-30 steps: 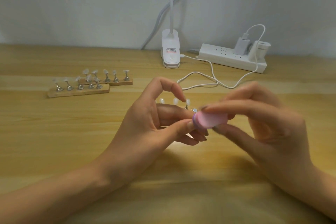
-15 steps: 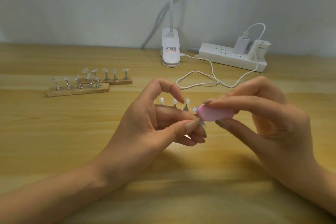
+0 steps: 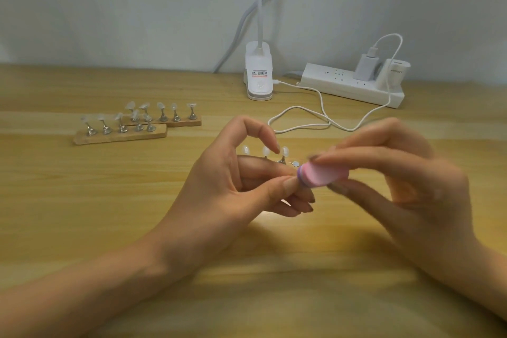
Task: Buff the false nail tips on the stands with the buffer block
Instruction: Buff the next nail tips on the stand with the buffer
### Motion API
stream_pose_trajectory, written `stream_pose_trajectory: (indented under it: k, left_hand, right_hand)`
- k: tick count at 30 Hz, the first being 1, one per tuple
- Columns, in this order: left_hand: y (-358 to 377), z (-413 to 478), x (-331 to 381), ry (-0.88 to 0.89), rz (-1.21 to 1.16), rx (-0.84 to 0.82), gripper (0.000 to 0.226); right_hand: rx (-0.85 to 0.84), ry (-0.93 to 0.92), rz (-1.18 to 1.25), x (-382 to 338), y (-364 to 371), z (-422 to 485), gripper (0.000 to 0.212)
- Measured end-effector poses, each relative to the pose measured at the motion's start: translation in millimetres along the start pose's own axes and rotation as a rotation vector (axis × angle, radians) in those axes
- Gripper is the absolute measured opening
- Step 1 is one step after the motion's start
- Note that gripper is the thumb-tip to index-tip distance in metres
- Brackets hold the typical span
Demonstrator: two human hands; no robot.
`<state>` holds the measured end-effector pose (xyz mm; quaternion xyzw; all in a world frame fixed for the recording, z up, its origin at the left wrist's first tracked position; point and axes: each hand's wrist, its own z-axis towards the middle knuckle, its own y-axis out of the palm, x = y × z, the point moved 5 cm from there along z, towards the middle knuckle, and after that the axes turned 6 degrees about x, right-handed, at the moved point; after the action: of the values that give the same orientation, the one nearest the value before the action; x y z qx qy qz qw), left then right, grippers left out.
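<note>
Your right hand (image 3: pixel 406 181) grips the block (image 3: pixel 321 177) between thumb and fingers, above mid tabletop (image 3: pixel 82 200). The block is pink and rounded, with a purple band at its left end, and it is blurred. That end meets your left hand (image 3: pixel 233 189), whose thumb and fingertips are pinched. What this grip holds is hidden. Behind it three tips (image 3: pixel 245 149) show on a stand (image 3: pixel 282 160), mostly concealed.

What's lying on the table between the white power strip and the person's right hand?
Just a loose, looping white cable, visible in the head view.
</note>
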<state>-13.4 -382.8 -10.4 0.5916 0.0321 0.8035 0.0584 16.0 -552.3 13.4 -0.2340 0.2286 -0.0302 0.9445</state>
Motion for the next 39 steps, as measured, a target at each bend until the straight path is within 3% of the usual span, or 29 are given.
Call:
stream_pose_trajectory:
  k: [22, 27, 35, 39]
  left_hand:
    - [0, 1, -1, 0.002, -0.001, -0.016, 0.031]
    - [-6, 4, 0, 0.018, 0.081, 0.019, 0.033]
    - [-8, 4, -2, 0.004, 0.058, 0.038, 0.038]
    - [-11, 6, -1, 0.022, 0.135, 0.074, 0.047]
  right_hand:
    - [-0.014, -0.017, 0.020, 0, 1, 0, 0.023]
    - [0.102, 0.098, 0.080, 22, -13, 5, 0.025]
    - [0.112, 0.233, 0.194, 35, -11, -1, 0.025]
    - [0.081, 0.205, 0.212, 28, -6, -2, 0.023]
